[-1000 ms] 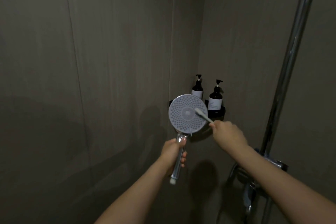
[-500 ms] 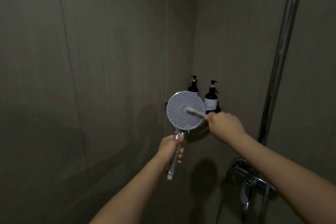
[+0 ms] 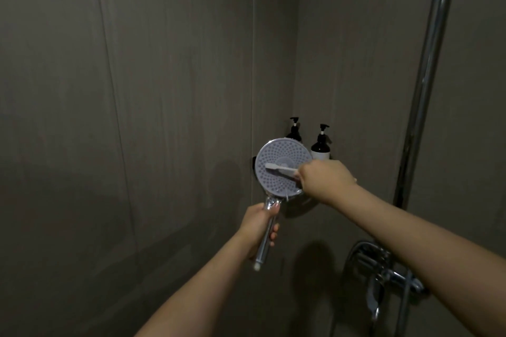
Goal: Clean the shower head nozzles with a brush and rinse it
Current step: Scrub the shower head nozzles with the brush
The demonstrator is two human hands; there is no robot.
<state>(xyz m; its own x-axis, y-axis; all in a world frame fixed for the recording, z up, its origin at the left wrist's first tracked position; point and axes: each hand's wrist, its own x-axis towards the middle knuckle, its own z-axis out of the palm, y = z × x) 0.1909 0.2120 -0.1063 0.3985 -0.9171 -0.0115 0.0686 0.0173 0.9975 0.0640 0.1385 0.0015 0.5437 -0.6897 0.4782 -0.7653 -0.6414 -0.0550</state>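
Left grip clenched on shower head handle; right grip clenched on brush, bristles against nozzle face

Dim, murky picture; soft shadows fall on walls, edges bowed.

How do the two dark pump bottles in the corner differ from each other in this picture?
The left bottle is mostly hidden behind the shower head; the right bottle shows nearly whole. A pale label is visible on the right bottle, while no label shows on the left bottle. The left bottle's pump sits higher in the picture than the right bottle's pump. Both are dark, with black pump tops, and stand upright side by side.
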